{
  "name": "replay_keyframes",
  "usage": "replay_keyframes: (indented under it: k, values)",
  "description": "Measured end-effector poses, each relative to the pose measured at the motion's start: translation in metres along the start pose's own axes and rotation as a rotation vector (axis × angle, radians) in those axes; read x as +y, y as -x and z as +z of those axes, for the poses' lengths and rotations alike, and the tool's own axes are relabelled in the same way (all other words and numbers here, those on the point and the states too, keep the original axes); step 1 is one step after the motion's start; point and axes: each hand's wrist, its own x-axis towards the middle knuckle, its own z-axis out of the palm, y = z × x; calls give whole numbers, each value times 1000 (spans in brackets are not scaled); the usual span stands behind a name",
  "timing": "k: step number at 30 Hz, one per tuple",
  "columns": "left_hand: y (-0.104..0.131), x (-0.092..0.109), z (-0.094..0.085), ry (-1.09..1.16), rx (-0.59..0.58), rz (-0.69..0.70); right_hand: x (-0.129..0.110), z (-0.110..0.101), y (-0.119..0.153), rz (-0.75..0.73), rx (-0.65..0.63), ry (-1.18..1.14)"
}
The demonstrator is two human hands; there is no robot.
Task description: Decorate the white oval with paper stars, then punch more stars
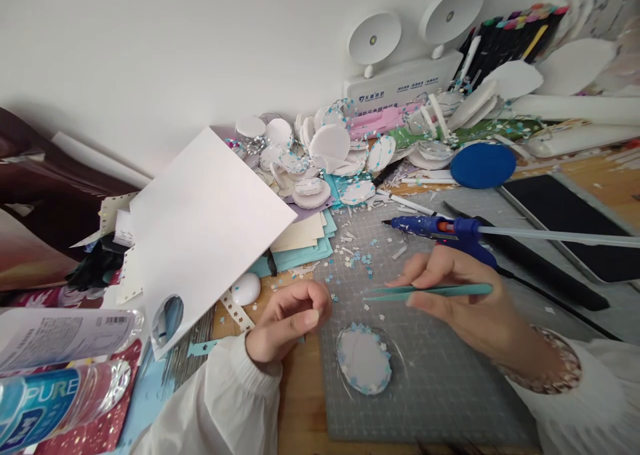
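In my right hand (450,292) is a pair of teal tweezers (465,290), pinched between thumb and fingers. Their tips point left, over small star-shaped paper pieces (361,260) scattered on the grey cutting mat (430,402). My left hand (290,318) is closed in a loose curl at the mat's left edge, with nothing visible in its fingers. Just below and between the hands lies a white oval disc (364,360), its rim ringed with pale blue and white stars. Thin wire loops show around the disc.
A blue glue gun (440,227) lies behind my right hand, near a phone (575,218). White discs (330,142) with star garlands pile up against the wall. A white board (210,215) leans at left, above a water bottle (60,395). A blue oval (483,165) sits at the back right.
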Motion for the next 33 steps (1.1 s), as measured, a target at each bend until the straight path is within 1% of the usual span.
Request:
replay_keyframes:
  k: [2, 4, 6, 8, 10, 12, 15, 18, 20, 27, 31, 33]
  values:
    - [-2, -2, 2, 5, 71, 18, -2, 3, 1, -73, 24, 158]
    - [-3, -3, 3, -5, 138, 45, -4, 5, 3, -171, 87, 307]
    - [-4, -3, 4, -62, 206, 75, -4, 6, 4, -275, 146, 453]
    - [-4, -2, 4, -208, 268, 100, -3, 5, 3, -346, 168, 573]
    - [-3, -1, 4, -410, 280, 139, 1, 3, 2, -377, 149, 646]
    - [-3, -2, 6, -574, 265, 208, 5, 2, 0, -382, 114, 689]
    - [-3, -3, 8, -631, 305, 290, 11, 1, -2, -364, 71, 725]
    - [-4, -5, 10, -624, 344, 265, 16, 2, -1, -324, 53, 740]
    - [-4, -5, 9, -642, 339, 254, 18, 2, -1, -305, 54, 752]
    - [-4, -3, 8, -751, 308, 311, 20, 2, -3, -297, 84, 769]
    - [-4, -5, 8, -725, 376, 316, 20, 2, -3, -257, 86, 757]
    - [-4, -6, 8, -715, 382, 302, 19, 2, -3, -254, 97, 743]
